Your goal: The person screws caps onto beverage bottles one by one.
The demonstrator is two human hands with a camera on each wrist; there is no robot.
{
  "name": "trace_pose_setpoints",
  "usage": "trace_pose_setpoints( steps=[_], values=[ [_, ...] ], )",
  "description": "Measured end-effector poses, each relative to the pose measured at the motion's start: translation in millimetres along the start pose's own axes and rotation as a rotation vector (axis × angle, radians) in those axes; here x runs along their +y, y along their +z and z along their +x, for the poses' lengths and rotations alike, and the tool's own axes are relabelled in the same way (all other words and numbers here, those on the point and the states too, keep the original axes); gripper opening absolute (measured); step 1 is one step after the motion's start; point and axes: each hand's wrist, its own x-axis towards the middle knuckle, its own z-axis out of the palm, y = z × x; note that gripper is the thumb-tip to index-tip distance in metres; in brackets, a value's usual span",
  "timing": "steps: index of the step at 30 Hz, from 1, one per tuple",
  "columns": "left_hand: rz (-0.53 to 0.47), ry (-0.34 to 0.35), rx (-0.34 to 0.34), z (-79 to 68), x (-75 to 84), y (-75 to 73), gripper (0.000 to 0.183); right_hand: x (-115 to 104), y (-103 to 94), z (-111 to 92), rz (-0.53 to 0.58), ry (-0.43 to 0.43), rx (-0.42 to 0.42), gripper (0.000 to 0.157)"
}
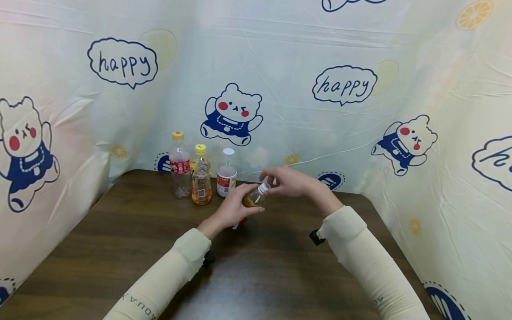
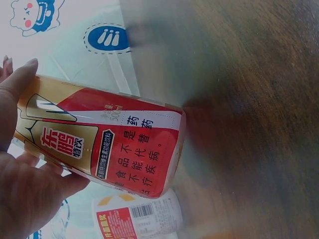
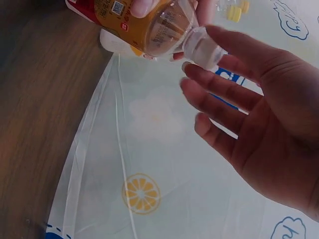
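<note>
My left hand (image 1: 231, 208) grips a drink bottle (image 2: 112, 142) with a gold and red label, tilted and held above the table. In the left wrist view the thumb and fingers wrap its upper part, with the base pointing over the wood. At the bottle's neck is my right hand (image 1: 294, 182). Its thumb and index finger pinch the white bottle cap (image 3: 204, 52), which sits at the mouth. The other fingers of that hand (image 3: 269, 119) are spread, loosely bent. From the head view most of the bottle's label is hidden behind the left hand.
At the back of the brown table (image 1: 120, 266) stand a yellow-capped bottle with a red label (image 1: 180, 166), a yellow-capped bottle of orange drink (image 1: 201, 182) and a white bottle (image 1: 226, 175). A printed curtain (image 1: 280, 129) encloses the table's back and sides.
</note>
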Motion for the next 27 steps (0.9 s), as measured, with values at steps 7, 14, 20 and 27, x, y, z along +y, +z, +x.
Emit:
trace_pose_setpoints(
  steps=[7, 14, 20, 27],
  values=[
    [0.005, 0.013, -0.002, -0.4, -0.4, 0.4, 0.065, -2.3, 0.7, 0.4, -0.108, 0.063, 0.053, 0.03],
    [0.001, 0.016, 0.001, 0.6, -1.6, -0.4, 0.065, -4.5, -1.4, 1.7, -0.107, 0.038, 0.05, 0.033],
    [0.002, 0.025, 0.002, 0.9, -1.7, 0.4, 0.065, -5.7, 0.3, 2.9, -0.093, -0.024, 0.0, 0.024],
    [0.009, 0.032, 0.005, 0.0, -1.8, 0.8, 0.065, -7.6, 0.2, 2.4, -0.087, 0.008, 0.017, 0.013]
  ],
)
